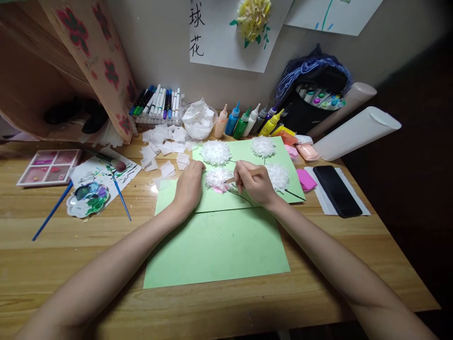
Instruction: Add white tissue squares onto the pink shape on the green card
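Several fluffy white paper flowers stand on a green sheet, which lies over a larger green sheet. The lower left flower has a patch of pink at its bottom edge. My right hand is closed round a thin, light-coloured tool, whose tip touches this flower's right side. At the sheet's left edge, beside the same flower, rests my left hand, fingers curled together; I cannot make out anything in it. Thin dark stems run from the flowers.
White paper squares, a bowl of paper and paint bottles stand behind. Left are a palette, brushes and a paint box. Right are a phone and pink paper.
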Demonstrator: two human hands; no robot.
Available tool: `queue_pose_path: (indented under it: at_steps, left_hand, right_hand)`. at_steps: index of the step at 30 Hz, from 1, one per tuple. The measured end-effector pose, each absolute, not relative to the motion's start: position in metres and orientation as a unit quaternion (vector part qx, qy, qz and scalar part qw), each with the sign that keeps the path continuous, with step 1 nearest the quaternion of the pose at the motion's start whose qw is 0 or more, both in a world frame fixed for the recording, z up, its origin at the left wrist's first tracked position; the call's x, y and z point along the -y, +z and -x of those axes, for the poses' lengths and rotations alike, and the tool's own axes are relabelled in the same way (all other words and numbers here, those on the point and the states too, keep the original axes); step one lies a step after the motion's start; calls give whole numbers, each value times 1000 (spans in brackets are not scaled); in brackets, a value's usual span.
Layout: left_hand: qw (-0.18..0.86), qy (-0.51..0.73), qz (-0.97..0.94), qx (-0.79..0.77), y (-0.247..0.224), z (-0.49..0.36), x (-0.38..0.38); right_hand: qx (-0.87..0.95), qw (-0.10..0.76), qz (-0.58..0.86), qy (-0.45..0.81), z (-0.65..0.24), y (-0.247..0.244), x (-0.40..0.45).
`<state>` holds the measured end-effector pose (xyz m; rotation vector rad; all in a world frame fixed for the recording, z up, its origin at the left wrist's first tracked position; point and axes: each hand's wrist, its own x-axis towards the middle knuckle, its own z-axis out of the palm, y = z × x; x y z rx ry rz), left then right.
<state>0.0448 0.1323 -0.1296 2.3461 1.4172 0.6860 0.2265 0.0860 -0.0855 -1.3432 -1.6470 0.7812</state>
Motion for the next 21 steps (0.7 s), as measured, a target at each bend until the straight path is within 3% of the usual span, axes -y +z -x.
queue_pose_path:
  at_steps: [9,15,21]
  left_hand:
    - [142,252,-820,-495,-133,-45,-133]
    - [150,266,-817,-490,-133,-44,-133]
    - [157,337,-806,-461,-114,-48,-115]
  right_hand:
    - [707,470,491,194,-232,-120,-56]
    - [685,501,492,196,-230,-120,-55]
    - [576,588,504,260,-229,-127,-53]
